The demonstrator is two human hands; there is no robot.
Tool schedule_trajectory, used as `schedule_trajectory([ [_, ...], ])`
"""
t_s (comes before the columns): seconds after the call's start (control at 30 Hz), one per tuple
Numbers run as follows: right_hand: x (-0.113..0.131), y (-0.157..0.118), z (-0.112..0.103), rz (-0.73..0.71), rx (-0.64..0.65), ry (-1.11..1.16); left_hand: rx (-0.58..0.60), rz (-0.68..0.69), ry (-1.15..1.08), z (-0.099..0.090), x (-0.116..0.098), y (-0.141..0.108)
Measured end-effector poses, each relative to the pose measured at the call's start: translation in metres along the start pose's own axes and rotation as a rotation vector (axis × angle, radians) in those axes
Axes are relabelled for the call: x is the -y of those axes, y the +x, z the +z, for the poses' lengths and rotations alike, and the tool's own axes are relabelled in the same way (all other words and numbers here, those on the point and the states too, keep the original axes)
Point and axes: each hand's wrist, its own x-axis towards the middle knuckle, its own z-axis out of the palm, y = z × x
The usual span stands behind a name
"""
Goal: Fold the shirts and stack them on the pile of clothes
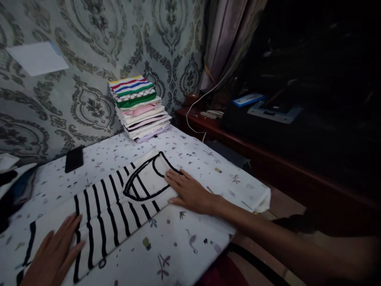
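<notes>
A white knit top with black stripes (111, 210) lies folded lengthwise in a long strip across the patterned white cloth. Its black-edged neckline is toward the right end. My left hand (55, 250) rests flat on the left part of the top, fingers stretched out. At the other end, my right hand (189, 190) lies with its fingers extended on the fabric beside the neckline. Neither hand grips the garment.
A stack of folded clothes (141, 109) stands against the wall. Left of it lies a dark phone (74, 159). More clothes (18, 178) are heaped at the left edge. A white cable (190, 109) hangs over the reddish-brown furniture (214, 126) on the right.
</notes>
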Motion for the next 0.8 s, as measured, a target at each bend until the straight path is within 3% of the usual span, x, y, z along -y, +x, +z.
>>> schedule_trajectory([
  [0.2, -0.005, -0.004, -0.002, 0.05, 0.035, 0.094, 0.019, -0.021, 0.022, 0.003, 0.004, 0.0],
  [0.3, -0.009, -0.005, -0.01, 0.095, 0.003, 0.301, 0.02, -0.014, 0.008, 0.004, 0.008, 0.0],
  [0.47, -0.037, 0.024, -0.026, 0.395, -0.361, 0.776, -0.005, -0.015, -0.042, 0.002, 0.008, -0.002],
  [0.53, -0.048, 0.051, -0.028, 0.459, -0.389, 0.72, -0.016, -0.017, -0.066, 0.004, 0.009, -0.003],
  [0.67, -0.061, 0.109, -0.022, 0.543, -0.231, 0.394, -0.032, -0.044, -0.133, 0.001, 0.012, -0.004],
  [0.73, -0.064, 0.129, -0.018, 0.549, -0.225, 0.331, -0.027, -0.114, -0.182, -0.013, 0.004, 0.001],
  [0.8, -0.067, 0.142, -0.016, 0.563, -0.215, 0.274, -0.02, -0.18, -0.226, -0.034, -0.017, 0.015],
])
